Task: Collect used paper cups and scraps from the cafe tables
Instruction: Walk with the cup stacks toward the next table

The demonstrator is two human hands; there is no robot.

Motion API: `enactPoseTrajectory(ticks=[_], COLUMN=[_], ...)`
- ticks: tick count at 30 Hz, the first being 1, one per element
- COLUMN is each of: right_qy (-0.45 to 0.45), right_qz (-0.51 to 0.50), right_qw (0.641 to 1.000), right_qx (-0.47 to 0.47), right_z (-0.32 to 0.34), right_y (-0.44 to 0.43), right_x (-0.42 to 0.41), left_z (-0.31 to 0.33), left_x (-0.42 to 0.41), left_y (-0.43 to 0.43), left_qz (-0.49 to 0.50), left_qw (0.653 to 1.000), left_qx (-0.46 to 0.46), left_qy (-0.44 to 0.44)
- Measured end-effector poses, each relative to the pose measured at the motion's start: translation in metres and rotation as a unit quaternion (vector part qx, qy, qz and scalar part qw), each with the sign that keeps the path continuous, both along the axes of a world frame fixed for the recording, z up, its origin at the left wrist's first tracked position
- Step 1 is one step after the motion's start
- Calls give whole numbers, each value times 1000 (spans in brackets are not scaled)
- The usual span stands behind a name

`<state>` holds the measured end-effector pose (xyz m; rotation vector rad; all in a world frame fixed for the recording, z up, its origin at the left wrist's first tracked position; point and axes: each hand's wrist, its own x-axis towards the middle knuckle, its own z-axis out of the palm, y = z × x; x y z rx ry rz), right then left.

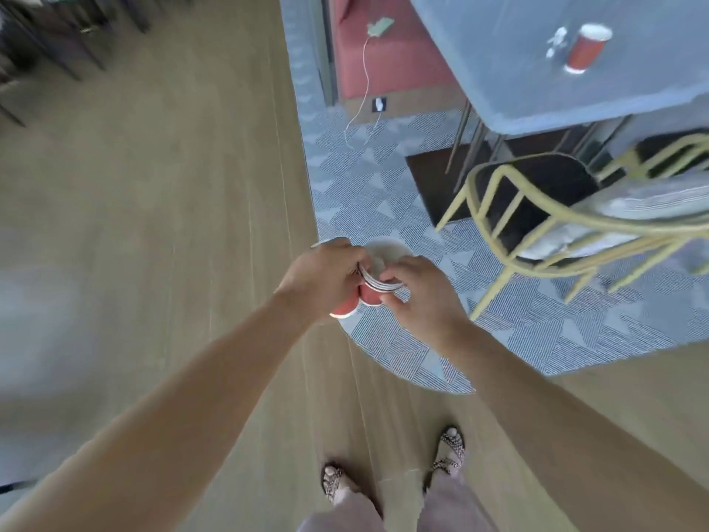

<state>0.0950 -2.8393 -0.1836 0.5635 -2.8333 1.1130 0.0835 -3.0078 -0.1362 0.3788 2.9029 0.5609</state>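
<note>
Both your arms reach straight out in front of you, forearms bare, meeting over the edge where the wood floor [153, 224] gives way to patterned carpet [383, 186]. Your left hand [322, 278] curls around one red paper cup [345, 307], fingers closed over its rim, the cup tipped with its base toward you. Your right hand [422, 293] pinches the white rims of a nested stack of cups [378, 280], thumb and fingers pressed on the rolled edges; the stack's red wall shows just below, touching the left-hand cup. The cups are thin paper, red outside, pale inside, round-mouthed.

At your 1 o'clock stands a grey table [537, 71] with a smooth matte top. On it, far from your hands, sits another red paper cup on the table [587, 48], upright, with a small white scrap [556, 40] just beside it; motion blur hides what the scrap is. Between you and that table, at 2 o'clock, a chair [537, 224] with a yellow metal frame and dark seat blocks the near side. Your sandalled feet [391, 470] stand on the wood at 6 o'clock.
</note>
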Motion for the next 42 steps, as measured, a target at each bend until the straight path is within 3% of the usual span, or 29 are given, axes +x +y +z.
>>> enactPoseTrajectory(ticks=[17,30,42], right_qy=[106,118,86], right_qz=[-113,-181,-128], right_qw=[988,976,988], right_qx=[10,13,-17], right_z=[67,72,54], right_y=[150,278,275], right_x=[11,-24,-113], left_z=[56,62,42], left_x=[-19,-62,-141], left_y=[152,287,281], left_qz=[-87,-119,-64], left_qw=[991,983,991], left_qx=[44,53,42], left_qy=[87,126,114])
